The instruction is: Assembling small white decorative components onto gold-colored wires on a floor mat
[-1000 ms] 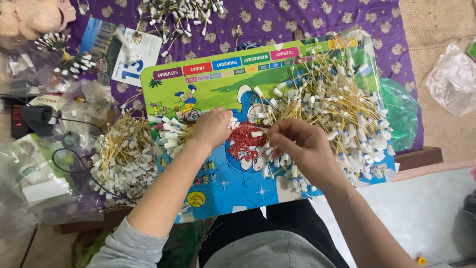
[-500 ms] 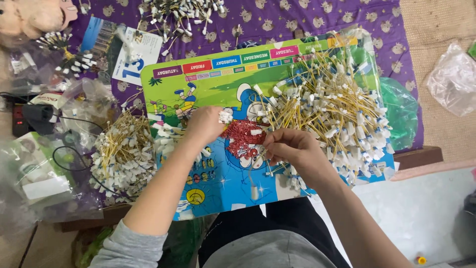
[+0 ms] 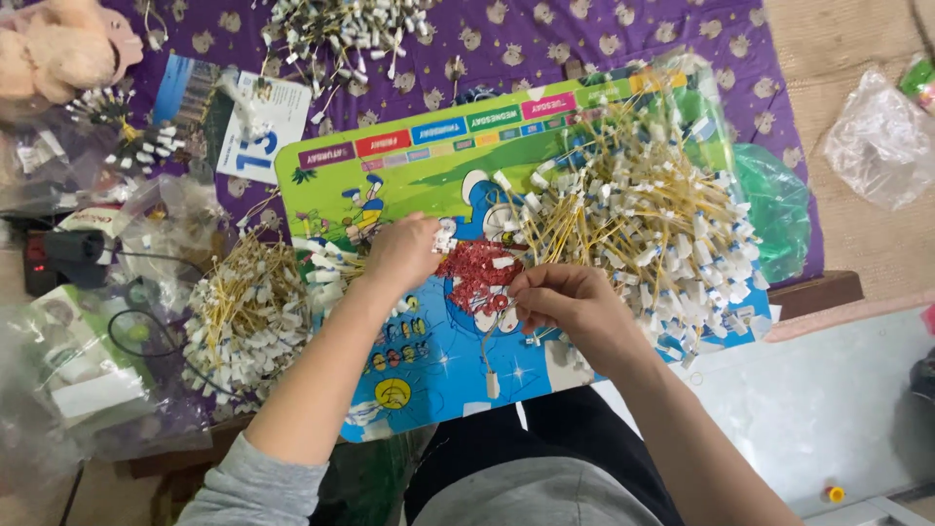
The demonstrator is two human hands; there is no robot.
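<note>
Yellow cord [image 3: 487, 341] under right hand [image 3: 565, 302]

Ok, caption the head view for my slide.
Two bare hands, left hand and right hand, assemble small white tagged yellow strings over a colourful cartoon board.

A glossy, smooth cartoon-printed board [image 3: 419, 166] lies on a matt purple patterned cloth [image 3: 584, 49]. Thin yellow cords with small white plastic-looking tags [image 3: 643, 224] heap across it, beside crinkled clear plastic bags [image 3: 877, 136] and a fuzzy plush toy [image 3: 68, 49].
</note>
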